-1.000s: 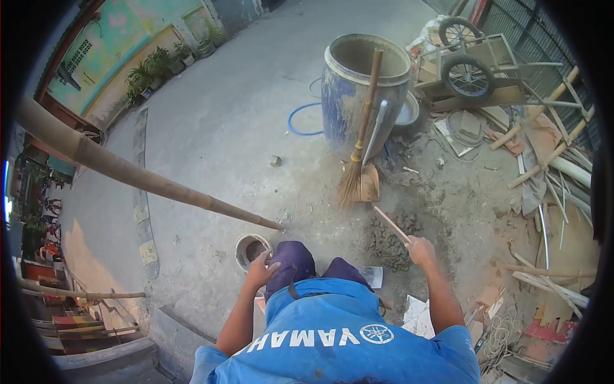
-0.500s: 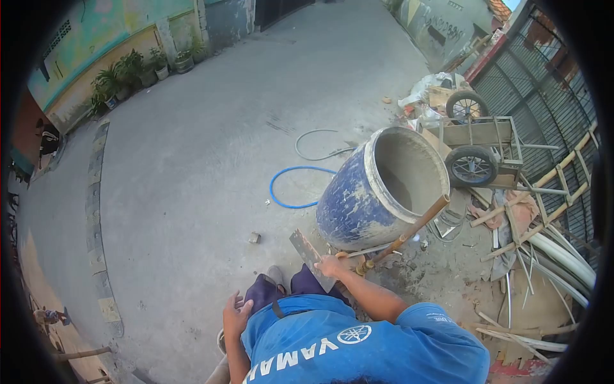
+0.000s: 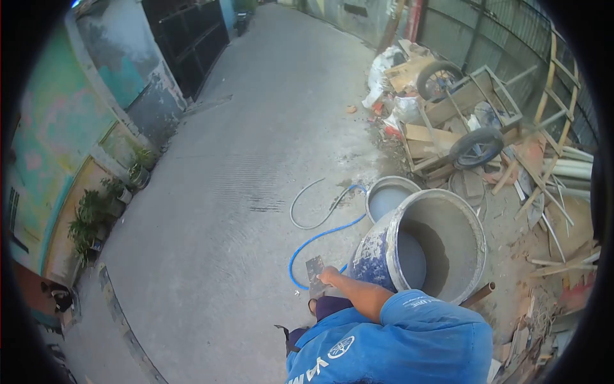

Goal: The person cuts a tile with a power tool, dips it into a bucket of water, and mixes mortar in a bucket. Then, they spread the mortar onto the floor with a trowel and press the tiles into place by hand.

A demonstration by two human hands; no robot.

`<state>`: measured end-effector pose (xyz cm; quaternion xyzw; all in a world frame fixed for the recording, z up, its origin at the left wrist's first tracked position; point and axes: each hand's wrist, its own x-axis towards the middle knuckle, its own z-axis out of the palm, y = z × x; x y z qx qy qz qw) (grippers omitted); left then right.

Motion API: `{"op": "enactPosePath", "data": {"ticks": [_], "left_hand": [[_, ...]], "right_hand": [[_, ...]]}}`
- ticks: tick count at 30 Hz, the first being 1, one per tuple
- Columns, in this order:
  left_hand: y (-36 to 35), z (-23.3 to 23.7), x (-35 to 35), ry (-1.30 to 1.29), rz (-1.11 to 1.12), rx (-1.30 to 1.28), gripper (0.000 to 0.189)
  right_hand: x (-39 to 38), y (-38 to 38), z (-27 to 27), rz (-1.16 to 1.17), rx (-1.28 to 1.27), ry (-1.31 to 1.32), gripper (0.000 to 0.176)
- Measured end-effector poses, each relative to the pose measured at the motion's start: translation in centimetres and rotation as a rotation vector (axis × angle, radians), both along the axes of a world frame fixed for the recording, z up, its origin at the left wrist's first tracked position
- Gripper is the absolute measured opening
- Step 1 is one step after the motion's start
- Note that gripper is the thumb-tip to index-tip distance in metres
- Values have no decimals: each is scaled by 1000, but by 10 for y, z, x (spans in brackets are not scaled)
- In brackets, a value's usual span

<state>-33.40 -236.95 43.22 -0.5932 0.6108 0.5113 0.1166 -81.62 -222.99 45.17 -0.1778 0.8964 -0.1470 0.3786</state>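
My right hand (image 3: 329, 275) is closed on a flat rectangular trowel (image 3: 313, 267) with a grey, stained metal blade. It is just left of a big blue drum (image 3: 371, 259) crusted with dried cement. The drum is open at the top, with grey liquid (image 3: 411, 259) low inside. My left hand is out of view. Behind the drum stands a smaller round tub (image 3: 368, 203), also holding grey liquid. A hose (image 3: 320, 238), part blue and part grey, loops on the concrete beyond my hand.
An overturned cart (image 3: 460, 109) with spoked wheels lies at right among bags and boards. Bamboo poles (image 3: 549, 153) and pale pipes (image 3: 575, 168) lean by the metal fence. A wooden pole end (image 3: 487, 289) pokes out beside the drum. Potted plants (image 3: 89, 217) line the left wall.
The view has swung up and forward along the lane, and my body is nearer the drum. My left hand has left the view. The trowel stays in my right hand; the smaller tub has come into sight.
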Motion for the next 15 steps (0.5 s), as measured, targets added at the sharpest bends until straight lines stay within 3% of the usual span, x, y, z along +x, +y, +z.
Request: {"op": "enactPosePath", "data": {"ticks": [2, 3, 4, 6, 8, 15], "left_hand": [[-76, 22, -97, 80, -143, -3, 71], [-108, 30, -156, 112, -227, 20, 71], [-134, 37, -213, 128, -317, 37, 72], [-169, 50, -328, 151, -503, 45, 72], [-181, 63, -431, 164, -671, 54, 73], [-198, 70, -697, 112, -1067, 71, 76]], "right_hand": [[-33, -12, 2, -55, -96, -24, 46], [-63, -16, 9, -74, -122, 100, 40], [-78, -18, 43, -254, -151, 68, 30], [-118, -32, 61, -300, -230, 104, 27], [-153, -31, 98, -343, -315, 108, 28], [-227, -7, 96, -660, -349, 278, 26]]}}
